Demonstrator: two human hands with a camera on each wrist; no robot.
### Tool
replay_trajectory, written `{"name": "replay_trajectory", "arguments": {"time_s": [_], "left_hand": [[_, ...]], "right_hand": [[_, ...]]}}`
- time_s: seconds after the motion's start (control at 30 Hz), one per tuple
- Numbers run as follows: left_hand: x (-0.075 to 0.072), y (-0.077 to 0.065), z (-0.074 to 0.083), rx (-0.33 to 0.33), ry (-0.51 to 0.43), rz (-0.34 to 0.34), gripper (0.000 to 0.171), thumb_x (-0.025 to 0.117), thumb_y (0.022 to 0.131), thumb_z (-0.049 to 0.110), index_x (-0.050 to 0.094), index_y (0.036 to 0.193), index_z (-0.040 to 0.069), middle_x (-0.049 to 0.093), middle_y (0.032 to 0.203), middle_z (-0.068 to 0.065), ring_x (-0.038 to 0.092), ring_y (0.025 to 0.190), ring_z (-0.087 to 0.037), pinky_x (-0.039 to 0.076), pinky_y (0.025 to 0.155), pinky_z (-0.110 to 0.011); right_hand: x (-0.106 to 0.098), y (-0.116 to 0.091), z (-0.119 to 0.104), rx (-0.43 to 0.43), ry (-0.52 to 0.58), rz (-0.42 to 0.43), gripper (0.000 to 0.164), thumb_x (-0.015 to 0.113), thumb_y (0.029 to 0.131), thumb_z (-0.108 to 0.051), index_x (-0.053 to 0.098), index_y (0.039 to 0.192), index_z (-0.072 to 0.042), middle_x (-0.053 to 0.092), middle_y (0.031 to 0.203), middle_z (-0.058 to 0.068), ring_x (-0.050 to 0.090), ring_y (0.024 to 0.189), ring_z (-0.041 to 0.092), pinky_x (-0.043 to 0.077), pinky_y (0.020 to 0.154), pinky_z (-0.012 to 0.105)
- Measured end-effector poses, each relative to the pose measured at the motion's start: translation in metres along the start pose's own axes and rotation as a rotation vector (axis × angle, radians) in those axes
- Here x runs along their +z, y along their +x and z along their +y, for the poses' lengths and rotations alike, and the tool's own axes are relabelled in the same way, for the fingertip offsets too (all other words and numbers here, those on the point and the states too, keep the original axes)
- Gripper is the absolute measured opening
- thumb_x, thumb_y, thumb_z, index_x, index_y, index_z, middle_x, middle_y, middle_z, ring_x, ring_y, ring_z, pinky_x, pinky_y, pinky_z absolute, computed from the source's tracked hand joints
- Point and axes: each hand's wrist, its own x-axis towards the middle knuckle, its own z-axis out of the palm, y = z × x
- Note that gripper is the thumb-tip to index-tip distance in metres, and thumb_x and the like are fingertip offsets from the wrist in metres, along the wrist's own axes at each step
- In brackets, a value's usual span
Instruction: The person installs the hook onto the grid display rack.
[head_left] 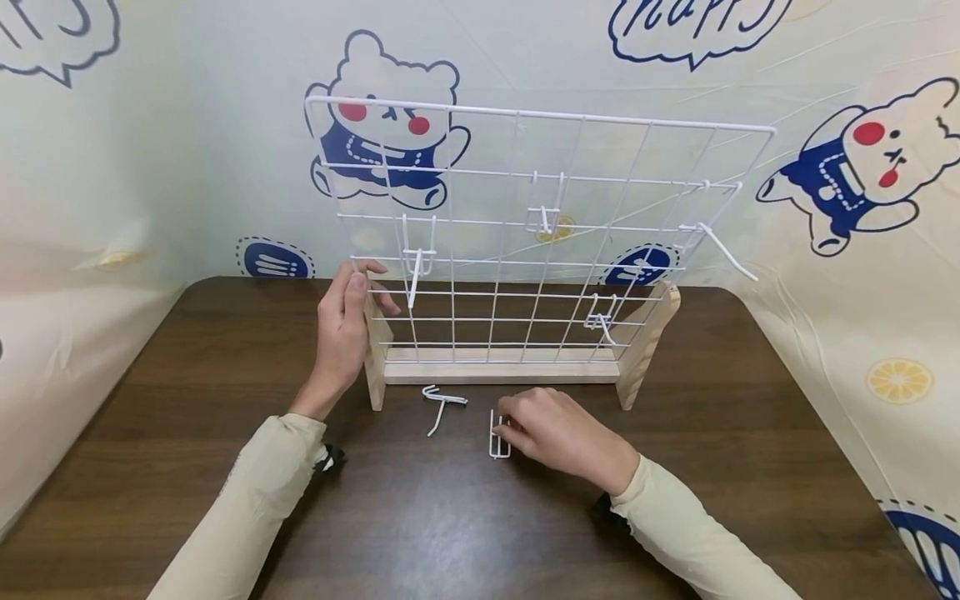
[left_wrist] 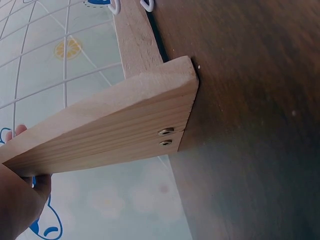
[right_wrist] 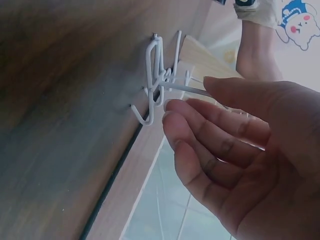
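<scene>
A white wire grid rack point(head_left: 510, 293) stands on the table in a pale wooden stand. My left hand point(head_left: 343, 329) grips the stand's left side board point(left_wrist: 125, 117), thumb in front and fingers around its edge. Just in front of the rack, my right hand point(head_left: 558, 433) pinches the prong of a white wire hook point(head_left: 499, 442) between thumb and fingertips. That hook point(right_wrist: 150, 82) is low at the table, its looped frame pointing away from the palm. A second loose hook point(head_left: 442, 403) lies on the tabletop between the hands.
Several more white hooks hang on the grid, among them one at the left point(head_left: 417, 260) and one at the far right point(head_left: 723, 246). The brown table point(head_left: 420, 525) meets a printed cloth backdrop point(head_left: 225, 125) behind and at both sides.
</scene>
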Motion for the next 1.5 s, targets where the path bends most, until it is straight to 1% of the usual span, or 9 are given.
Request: {"name": "replay_trajectory", "arguments": {"time_s": [0.13, 0.3, 0.4, 0.5, 0.6, 0.7, 0.9, 1.23, 1.5], "left_hand": [[0.0, 0.0, 0.001, 0.001, 0.006, 0.0, 0.034, 0.032, 0.109, 0.021, 0.056, 0.12, -0.001, 0.062, 0.081, -0.025, 0.064, 0.075, -0.032, 0.054, 0.075, -0.029], [0.0, 0.0, 0.002, 0.001, 0.008, -0.001, 0.035, 0.033, 0.109, 0.021, 0.055, 0.12, -0.003, 0.062, 0.081, -0.026, 0.064, 0.075, -0.031, 0.053, 0.073, -0.029], [0.001, 0.0, 0.002, 0.002, 0.014, -0.002, 0.035, 0.033, 0.109, 0.021, 0.055, 0.12, -0.004, 0.062, 0.081, -0.025, 0.064, 0.075, -0.031, 0.053, 0.073, -0.031], [0.0, 0.0, 0.002, 0.002, 0.023, -0.002, 0.036, 0.032, 0.109, 0.021, 0.054, 0.121, -0.005, 0.062, 0.081, -0.025, 0.064, 0.075, -0.031, 0.052, 0.074, -0.031], [0.0, 0.0, 0.001, 0.002, 0.022, -0.001, 0.036, 0.032, 0.109, 0.021, 0.054, 0.121, -0.005, 0.062, 0.081, -0.025, 0.064, 0.076, -0.032, 0.052, 0.075, -0.031], [0.0, -0.001, 0.0, 0.002, 0.015, 0.0, 0.036, 0.032, 0.109, 0.02, 0.054, 0.121, -0.005, 0.062, 0.08, -0.025, 0.064, 0.075, -0.033, 0.053, 0.074, -0.03], [0.001, 0.0, -0.001, 0.003, 0.004, 0.002, 0.034, 0.033, 0.109, 0.02, 0.055, 0.119, -0.004, 0.062, 0.08, -0.025, 0.064, 0.075, -0.035, 0.053, 0.074, -0.03], [0.001, 0.0, -0.001, 0.003, -0.003, 0.003, 0.034, 0.032, 0.109, 0.021, 0.057, 0.119, 0.001, 0.061, 0.08, -0.026, 0.065, 0.075, -0.032, 0.053, 0.074, -0.029], [0.001, 0.0, 0.001, 0.01, -0.015, 0.005, 0.037, 0.033, 0.109, 0.021, 0.055, 0.119, -0.006, 0.061, 0.079, -0.027, 0.064, 0.074, -0.033, 0.053, 0.073, -0.029]], "right_hand": [[-0.001, 0.001, 0.002, -0.018, 0.008, -0.005, 0.026, 0.07, 0.092, -0.014, 0.055, 0.071, -0.019, 0.042, 0.058, -0.013, 0.04, 0.051, 0.002, 0.035, 0.048, 0.021], [0.001, 0.002, 0.005, -0.043, 0.066, 0.005, 0.023, 0.069, 0.092, -0.013, 0.059, 0.072, -0.019, 0.047, 0.062, -0.015, 0.042, 0.055, 0.0, 0.038, 0.051, 0.019], [0.004, 0.003, 0.009, -0.061, 0.168, 0.013, 0.015, 0.071, 0.092, -0.013, 0.069, 0.077, -0.017, 0.059, 0.069, -0.015, 0.049, 0.06, -0.002, 0.043, 0.057, 0.017], [0.007, 0.004, 0.012, -0.06, 0.304, 0.0, 0.006, 0.072, 0.092, -0.013, 0.077, 0.089, -0.012, 0.071, 0.082, -0.01, 0.058, 0.07, -0.004, 0.05, 0.064, 0.017], [0.01, 0.004, 0.015, -0.027, 0.431, -0.045, 0.01, 0.07, 0.093, -0.013, 0.078, 0.099, -0.008, 0.074, 0.089, -0.005, 0.061, 0.073, -0.002, 0.052, 0.065, 0.018], [0.011, 0.005, 0.016, 0.01, 0.532, -0.095, 0.012, 0.068, 0.096, -0.013, 0.078, 0.1, -0.008, 0.074, 0.085, -0.002, 0.063, 0.068, 0.005, 0.051, 0.06, 0.019], [0.011, 0.006, 0.016, 0.048, 0.654, -0.143, 0.014, 0.066, 0.097, -0.015, 0.077, 0.091, -0.01, 0.073, 0.076, 0.002, 0.068, 0.066, 0.017, 0.052, 0.059, 0.022], [0.005, 0.005, 0.013, 0.041, 0.703, -0.135, 0.017, 0.067, 0.097, -0.019, 0.077, 0.088, -0.01, 0.071, 0.073, 0.004, 0.067, 0.066, 0.026, 0.051, 0.059, 0.022], [-0.007, 0.003, 0.013, 0.066, 0.686, -0.088, 0.016, 0.067, 0.097, -0.02, 0.079, 0.099, -0.01, 0.073, 0.077, 0.004, 0.068, 0.068, 0.025, 0.051, 0.061, 0.024]]}}
